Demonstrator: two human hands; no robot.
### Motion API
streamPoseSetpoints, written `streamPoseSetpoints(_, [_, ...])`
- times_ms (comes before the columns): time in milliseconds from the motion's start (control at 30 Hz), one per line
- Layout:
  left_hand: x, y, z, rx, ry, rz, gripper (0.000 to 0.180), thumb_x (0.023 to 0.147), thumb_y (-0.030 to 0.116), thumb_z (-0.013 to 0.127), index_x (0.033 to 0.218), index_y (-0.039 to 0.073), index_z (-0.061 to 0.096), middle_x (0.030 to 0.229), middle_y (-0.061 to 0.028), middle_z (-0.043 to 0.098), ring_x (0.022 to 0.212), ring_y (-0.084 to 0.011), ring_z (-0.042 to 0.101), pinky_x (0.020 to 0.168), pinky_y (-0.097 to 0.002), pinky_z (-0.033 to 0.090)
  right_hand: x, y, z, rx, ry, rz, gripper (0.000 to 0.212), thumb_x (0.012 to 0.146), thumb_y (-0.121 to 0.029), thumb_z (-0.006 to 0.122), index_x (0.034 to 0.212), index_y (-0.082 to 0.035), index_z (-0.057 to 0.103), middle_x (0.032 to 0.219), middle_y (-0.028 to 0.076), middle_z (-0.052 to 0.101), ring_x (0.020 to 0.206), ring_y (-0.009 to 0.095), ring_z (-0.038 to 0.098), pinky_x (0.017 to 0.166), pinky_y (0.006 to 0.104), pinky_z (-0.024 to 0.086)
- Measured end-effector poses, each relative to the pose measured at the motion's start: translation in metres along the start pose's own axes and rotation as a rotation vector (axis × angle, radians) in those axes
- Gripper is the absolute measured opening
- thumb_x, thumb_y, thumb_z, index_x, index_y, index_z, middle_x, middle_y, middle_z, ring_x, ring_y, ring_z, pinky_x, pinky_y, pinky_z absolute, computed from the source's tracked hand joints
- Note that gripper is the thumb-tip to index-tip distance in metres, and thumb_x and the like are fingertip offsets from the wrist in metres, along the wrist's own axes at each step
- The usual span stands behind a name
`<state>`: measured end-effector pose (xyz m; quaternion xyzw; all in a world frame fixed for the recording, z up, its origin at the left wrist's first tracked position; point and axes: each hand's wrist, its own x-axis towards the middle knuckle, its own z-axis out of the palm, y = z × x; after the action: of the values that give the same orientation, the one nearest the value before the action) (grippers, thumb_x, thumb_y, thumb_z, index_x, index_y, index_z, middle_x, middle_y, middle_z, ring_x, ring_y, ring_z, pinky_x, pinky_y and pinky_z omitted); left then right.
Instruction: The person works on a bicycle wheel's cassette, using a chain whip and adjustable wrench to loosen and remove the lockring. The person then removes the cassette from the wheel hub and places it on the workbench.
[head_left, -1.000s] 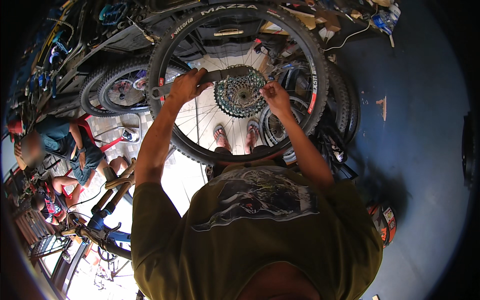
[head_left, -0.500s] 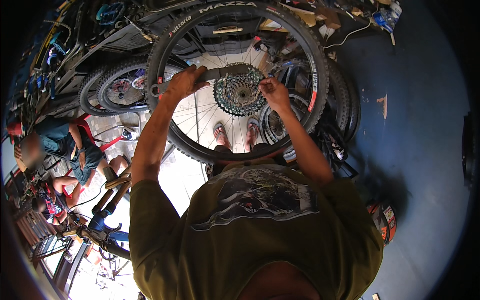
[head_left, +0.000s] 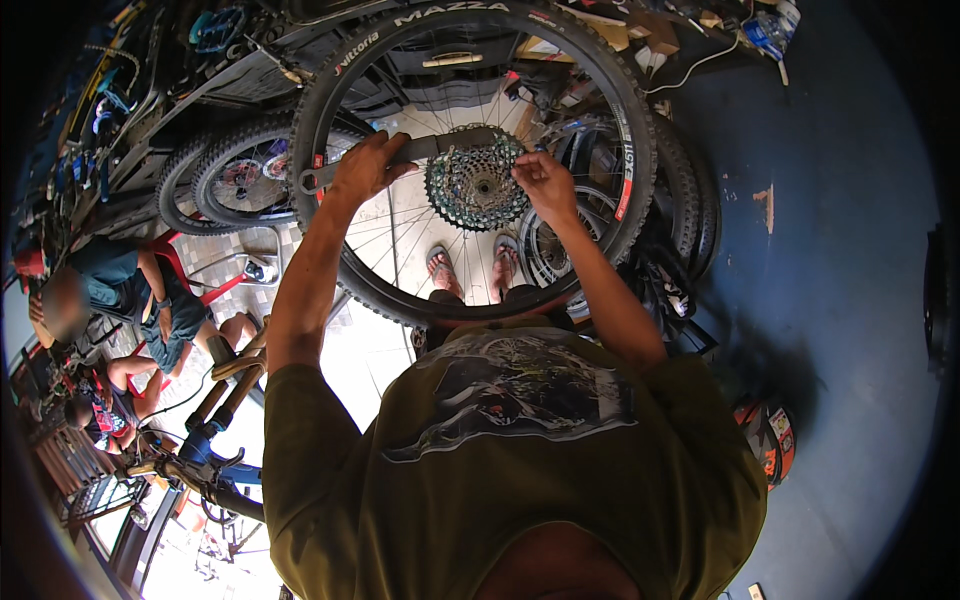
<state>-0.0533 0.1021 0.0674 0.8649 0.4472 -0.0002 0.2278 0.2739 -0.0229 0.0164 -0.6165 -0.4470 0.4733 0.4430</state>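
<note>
A bicycle wheel (head_left: pixel 632 187) with a black knobby tire lies before me, its large multi-ring cassette (head_left: pixel 470 206) facing up at the hub. My left hand (head_left: pixel 367 166) grips the flat grey handle of a chain whip (head_left: pixel 425 147). The handle's ring end sticks out left of the hand, and its other end lies over the cassette's far edge. My right hand (head_left: pixel 546 183) is closed at the cassette's right edge, thumb and fingertips pinched together. What the pinch holds, if anything, is too small to make out.
Other wheels (head_left: pixel 235 170) lean at the left, and more tires (head_left: pixel 683 190) stand at the right by the blue wall (head_left: pixel 840 220). A bicycle fork (head_left: pixel 205 420) and frame are at the lower left. Two people sit beyond it. A cluttered bench runs along the far side.
My right hand has shifted very slightly left along the cassette's edge, its fingers a little less curled. My left hand stays on the chain whip, and the wheel is almost unmoved.
</note>
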Motion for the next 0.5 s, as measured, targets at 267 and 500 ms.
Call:
streamPoseSetpoints(267, [-0.004,-0.003,0.010,-0.013,0.140,0.032,0.052,0.090,0.049,0.074,0.128,0.014,0.062,0.105,-0.0138,0.065,0.098,-0.0381,0.069,0.085,-0.0482,0.056,0.006,-0.013,0.010,-0.161,-0.027,-0.040,0.021,0.091,-0.001,0.076,0.109,-0.001,0.065,0.094,0.006,0.074,0.086,0.015,0.071,0.079,0.0288,0.057])
streamPoseSetpoints(500, [-0.002,-0.002,0.008,-0.020,0.086,0.008,0.055,0.091,0.049,0.074,0.130,0.012,0.061,0.115,-0.0160,0.065,0.104,-0.0401,0.068,0.088,-0.0492,0.056,0.012,-0.014,0.009,-0.186,-0.044,-0.068,0.026,0.092,-0.001,0.075,0.116,-0.003,0.065,0.099,0.007,0.071,0.090,0.014,0.070,0.079,0.0290,0.057])
